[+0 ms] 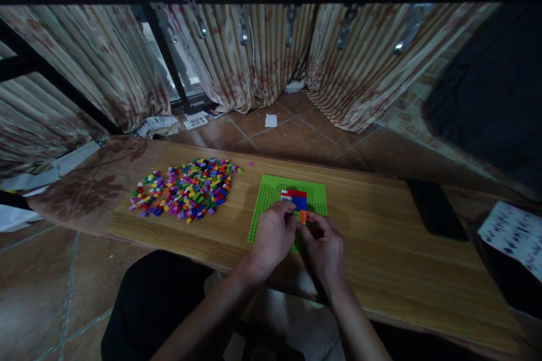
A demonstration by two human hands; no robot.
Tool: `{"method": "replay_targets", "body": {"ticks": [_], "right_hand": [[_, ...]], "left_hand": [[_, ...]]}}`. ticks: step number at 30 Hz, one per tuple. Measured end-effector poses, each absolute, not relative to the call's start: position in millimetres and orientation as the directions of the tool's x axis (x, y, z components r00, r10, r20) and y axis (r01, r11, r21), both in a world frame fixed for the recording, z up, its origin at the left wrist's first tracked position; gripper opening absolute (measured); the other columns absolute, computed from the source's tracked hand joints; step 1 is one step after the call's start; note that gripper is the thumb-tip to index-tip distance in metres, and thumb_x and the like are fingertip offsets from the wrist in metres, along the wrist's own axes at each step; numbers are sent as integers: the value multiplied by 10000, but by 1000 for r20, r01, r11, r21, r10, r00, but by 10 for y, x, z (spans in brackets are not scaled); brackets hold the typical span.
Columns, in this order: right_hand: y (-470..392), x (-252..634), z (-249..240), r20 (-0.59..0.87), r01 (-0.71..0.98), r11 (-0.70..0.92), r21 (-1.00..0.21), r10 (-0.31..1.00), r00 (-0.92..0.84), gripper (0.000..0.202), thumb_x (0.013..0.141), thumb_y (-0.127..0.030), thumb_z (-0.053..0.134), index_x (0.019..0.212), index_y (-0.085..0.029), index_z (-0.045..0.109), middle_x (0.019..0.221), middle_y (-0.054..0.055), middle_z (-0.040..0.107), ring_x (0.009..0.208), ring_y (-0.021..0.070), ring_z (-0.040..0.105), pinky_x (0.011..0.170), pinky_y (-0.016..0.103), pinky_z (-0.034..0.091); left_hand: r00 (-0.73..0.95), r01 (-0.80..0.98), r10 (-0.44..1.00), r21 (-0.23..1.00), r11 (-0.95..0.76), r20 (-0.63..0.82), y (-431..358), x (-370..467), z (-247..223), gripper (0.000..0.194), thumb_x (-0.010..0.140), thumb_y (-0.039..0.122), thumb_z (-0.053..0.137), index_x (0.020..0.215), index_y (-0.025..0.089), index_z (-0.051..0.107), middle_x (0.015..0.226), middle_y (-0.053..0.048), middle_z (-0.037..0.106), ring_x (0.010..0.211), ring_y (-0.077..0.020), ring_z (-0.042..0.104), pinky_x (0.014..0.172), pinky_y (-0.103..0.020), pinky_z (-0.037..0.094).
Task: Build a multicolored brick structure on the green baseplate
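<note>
Head view, only one: wooden table across the frame, green baseplate lying flat around mid-length, its near part partly covered by the hands. Small built block sits on the baseplate, toward its middle: red bricks along the block's far side, blue bricks just nearer, orange brick at the near right. Left hand comes in over the table's near edge, fingers curled, tips close together at the block's near left side; can't tell if a piece is pinched there. Right hand on the other side, thumb and forefinger bent with a small gap showing, tips at or just beside the orange brick; grip on it can't be confirmed. Loose brick pile toward the table's left end, one pink brick apart from it by the far edge. For clean work, probably best to line studs up first, steady the block with one hand, press straight down with the other, and keep knuckles off the neighbouring bricks. Labels: printed sheet by the table's right end has rows of dark marks, too small to read; papers on the floor past the far edge carry print, illegible. No brand readable.
</note>
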State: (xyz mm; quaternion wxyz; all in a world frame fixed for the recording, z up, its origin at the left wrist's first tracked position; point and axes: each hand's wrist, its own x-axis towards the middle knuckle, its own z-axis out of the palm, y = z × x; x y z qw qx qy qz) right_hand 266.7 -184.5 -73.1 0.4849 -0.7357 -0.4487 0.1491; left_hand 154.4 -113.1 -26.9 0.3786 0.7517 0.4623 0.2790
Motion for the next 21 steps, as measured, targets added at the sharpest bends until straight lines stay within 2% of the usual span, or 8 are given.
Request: {"method": "replay_targets", "body": {"ticks": [15,21], "right_hand": [[-1835,2667,-750,248,556,-126,-821,799,547,304,829,-418,619,1028,-197,682,922,69,681,783,194,633,727,327,509],[-1803,2659,-724,239,553,-143,-821,793,561,318,828,-427,612,1022,-186,686,932,82,695,789,207,648,723,337,512]], "left_hand": [[382,495,922,831,-254,55,-1156,1555,-300,251,814,90,561,1028,178,658,967,-56,706,855,-172,669,816,-287,528],[365,492,930,838,-237,48,-1157,1583,-311,275,812,75,549,1047,172,656,1035,-71,711,910,-175,675,861,-296,525]]}}
